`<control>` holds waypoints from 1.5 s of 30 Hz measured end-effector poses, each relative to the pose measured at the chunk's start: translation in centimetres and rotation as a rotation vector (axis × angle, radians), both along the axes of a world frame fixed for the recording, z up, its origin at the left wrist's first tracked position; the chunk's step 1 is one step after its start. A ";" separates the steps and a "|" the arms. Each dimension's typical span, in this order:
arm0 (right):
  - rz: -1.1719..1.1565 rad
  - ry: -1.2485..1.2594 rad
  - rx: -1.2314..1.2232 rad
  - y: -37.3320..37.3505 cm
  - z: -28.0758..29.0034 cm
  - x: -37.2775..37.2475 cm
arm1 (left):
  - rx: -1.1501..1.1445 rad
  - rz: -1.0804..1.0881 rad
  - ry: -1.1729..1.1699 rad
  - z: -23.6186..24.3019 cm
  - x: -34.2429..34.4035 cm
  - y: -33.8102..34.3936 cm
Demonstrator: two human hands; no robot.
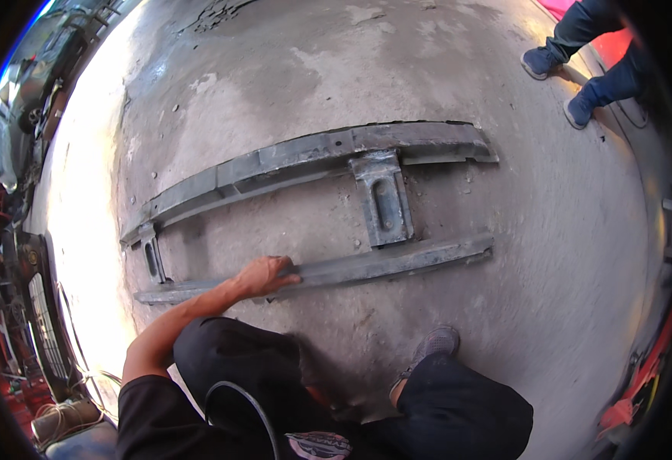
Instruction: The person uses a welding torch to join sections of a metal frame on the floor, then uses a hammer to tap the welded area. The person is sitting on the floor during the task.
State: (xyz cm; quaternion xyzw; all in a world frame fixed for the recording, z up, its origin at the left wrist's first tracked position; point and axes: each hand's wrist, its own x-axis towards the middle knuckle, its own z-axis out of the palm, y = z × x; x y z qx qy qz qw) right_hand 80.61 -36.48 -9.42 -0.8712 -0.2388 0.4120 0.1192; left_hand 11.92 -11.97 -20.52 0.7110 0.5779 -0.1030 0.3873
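Observation:
A grey metal frame lies on the floor in front of me. It has a long, slightly curved far rail (290, 157) and a thinner near rail (390, 263), joined by a broad bracket (386, 199) at the right and a narrow bracket (152, 257) at the left. My left hand (263, 276) is closed over the near rail, left of its middle, and its fingertips are partly hidden. My right hand is out of view.
Another person's legs and blue shoes (541, 61) stand at the far right. My own shoe (437, 343) is just short of the near rail. Car parts, including a dark grille (45, 326), line the left edge. Red objects (619, 414) lie along the right edge.

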 end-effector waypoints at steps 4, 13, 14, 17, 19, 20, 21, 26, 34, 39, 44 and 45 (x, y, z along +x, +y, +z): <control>0.034 -0.005 0.058 4.8 0.7 2.0 | 0.110 0.077 -0.064 -1.0 0.8 -1.1; 0.267 0.384 0.487 25.1 0.5 1.4 | 0.420 0.337 -0.034 -2.8 0.0 -8.0; 0.313 0.402 0.343 26.9 -0.5 1.2 | 0.513 0.382 -0.039 -2.0 1.3 -8.3; 0.368 0.249 0.019 28.5 1.2 -4.5 | 0.776 0.524 -0.119 0.0 2.9 -13.3; 0.410 0.210 0.016 29.7 0.3 -5.9 | 0.769 0.708 -0.105 0.9 0.6 -18.6; 0.412 0.178 0.014 29.6 0.4 -6.1 | 0.706 0.834 -0.033 0.2 -0.8 -23.1; 0.588 0.163 0.126 29.7 1.4 -8.5 | 0.640 0.944 0.035 -0.4 -2.3 -26.9; 0.861 -0.138 0.280 40.2 8.2 -3.3 | 0.311 1.290 0.583 -4.8 -14.4 -42.9; 0.334 -0.088 0.637 42.8 14.3 0.0 | -0.058 1.248 0.821 -10.6 -19.8 -53.5; 0.246 0.020 0.475 37.0 15.1 -6.2 | -0.014 1.191 0.784 -10.4 -18.5 -51.0; 0.307 0.157 0.310 36.1 16.2 -13.2 | -0.203 1.262 0.806 -11.2 -18.5 -54.4; 0.288 0.236 0.318 36.5 16.7 -15.7 | -0.074 1.208 0.851 -11.4 -18.8 -55.7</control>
